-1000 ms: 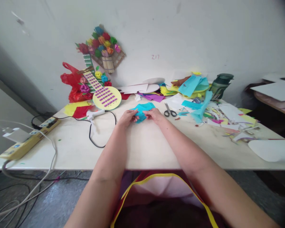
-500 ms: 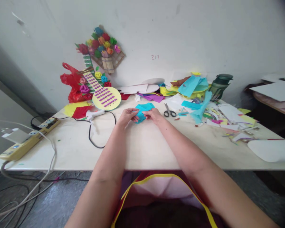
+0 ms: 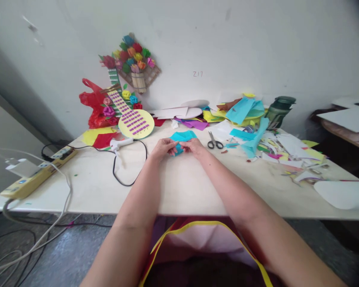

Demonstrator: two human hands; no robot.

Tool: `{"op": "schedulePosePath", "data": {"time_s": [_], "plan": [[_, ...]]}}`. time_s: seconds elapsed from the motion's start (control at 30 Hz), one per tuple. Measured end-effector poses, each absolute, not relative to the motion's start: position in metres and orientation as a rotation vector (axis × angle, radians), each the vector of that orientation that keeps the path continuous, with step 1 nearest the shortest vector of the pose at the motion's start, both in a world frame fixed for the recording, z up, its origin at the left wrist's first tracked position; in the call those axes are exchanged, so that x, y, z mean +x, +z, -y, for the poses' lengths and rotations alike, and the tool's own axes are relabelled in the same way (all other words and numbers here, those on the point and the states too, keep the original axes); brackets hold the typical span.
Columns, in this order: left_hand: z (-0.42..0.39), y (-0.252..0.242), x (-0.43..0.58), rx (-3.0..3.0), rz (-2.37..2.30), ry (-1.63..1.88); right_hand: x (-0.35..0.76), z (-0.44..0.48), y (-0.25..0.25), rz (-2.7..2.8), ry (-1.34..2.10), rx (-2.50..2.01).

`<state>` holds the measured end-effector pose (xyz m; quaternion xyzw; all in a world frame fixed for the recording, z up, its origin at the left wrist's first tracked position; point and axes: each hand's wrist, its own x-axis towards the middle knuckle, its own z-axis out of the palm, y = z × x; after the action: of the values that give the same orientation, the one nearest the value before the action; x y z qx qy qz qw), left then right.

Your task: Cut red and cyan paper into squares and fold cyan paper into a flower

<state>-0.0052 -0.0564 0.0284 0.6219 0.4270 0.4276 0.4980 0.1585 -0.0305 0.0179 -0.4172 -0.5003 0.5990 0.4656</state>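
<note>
A piece of bright blue paper (image 3: 184, 136) lies between my hands, near the middle of the white table. My left hand (image 3: 166, 148) pinches its left edge with bent fingers. On the right edge, my right hand (image 3: 192, 146) is closed with thumb and fingertips together on the paper. The fingertips of both hands are a short way apart. Black-handled scissors (image 3: 214, 142) lie just right of my right hand, blades pointing away. A white glue gun (image 3: 119, 144) rests to the left of my left hand, its black cord looping towards me.
A yellow power strip (image 3: 37, 175) runs along the table's left side. At the back left stand a yellow paper guitar (image 3: 136, 124) and paper flowers (image 3: 131, 56). Coloured sheets, paper scraps (image 3: 283, 149) and a green bottle (image 3: 280, 112) crowd the right.
The fingertips of my two hands have come slightly closer together on the blue paper. The whole view has shifted a little, so objects sit slightly further right.
</note>
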Motion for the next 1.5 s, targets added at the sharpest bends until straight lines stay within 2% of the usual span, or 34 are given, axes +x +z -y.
{"op": "schedulePosePath", "data": {"time_s": [0.33,0.93,1.03,1.23,1.3,1.4,1.5], "plan": [[0.056,0.028,-0.008,1.551,-1.026,1.052,0.165,0.033,0.021,1.251,1.556,-0.932],[0.058,0.027,-0.004,1.587,-1.076,0.995,0.155,0.037,0.020,1.353,1.297,-1.002],[0.058,0.029,-0.001,1.618,-1.132,1.006,0.153,0.036,0.018,1.435,1.147,-1.078],[0.055,0.026,0.006,1.684,-1.301,1.004,0.152,0.036,0.017,1.780,0.426,-1.308],[0.056,0.026,0.007,1.662,-1.299,1.006,0.153,0.036,0.017,1.795,0.324,-1.335],[0.058,0.028,0.005,1.613,-1.268,1.002,0.155,0.034,0.018,1.702,0.416,-1.341],[0.059,0.029,0.001,1.597,-1.223,1.017,0.157,0.033,0.019,1.524,0.668,-1.282]]}}
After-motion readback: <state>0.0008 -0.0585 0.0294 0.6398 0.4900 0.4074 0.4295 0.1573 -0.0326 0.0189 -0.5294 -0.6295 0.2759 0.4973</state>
